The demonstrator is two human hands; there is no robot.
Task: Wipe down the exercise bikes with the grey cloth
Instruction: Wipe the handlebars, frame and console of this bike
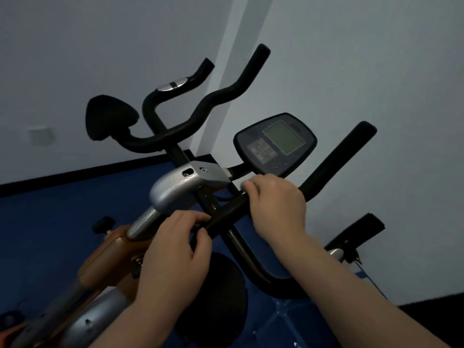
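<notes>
The near exercise bike has a black handlebar (334, 159) that slopes up to the right, a silver stem clamp (180, 189) and an orange frame (108, 254). My right hand (276, 204) is wrapped over the handlebar's middle, just below the console (275, 144). My left hand (175, 249) pinches the bar's lower end between thumb and forefinger. No grey cloth shows in either hand; anything under the palms is hidden.
A second bike's curved black handlebars (200, 106) and saddle (110, 119) stand behind, near the white wall. A black round disc (221, 300) sits below my hands. A strapped pedal (356, 234) sticks out at the right. Blue matting (50, 222) covers the floor.
</notes>
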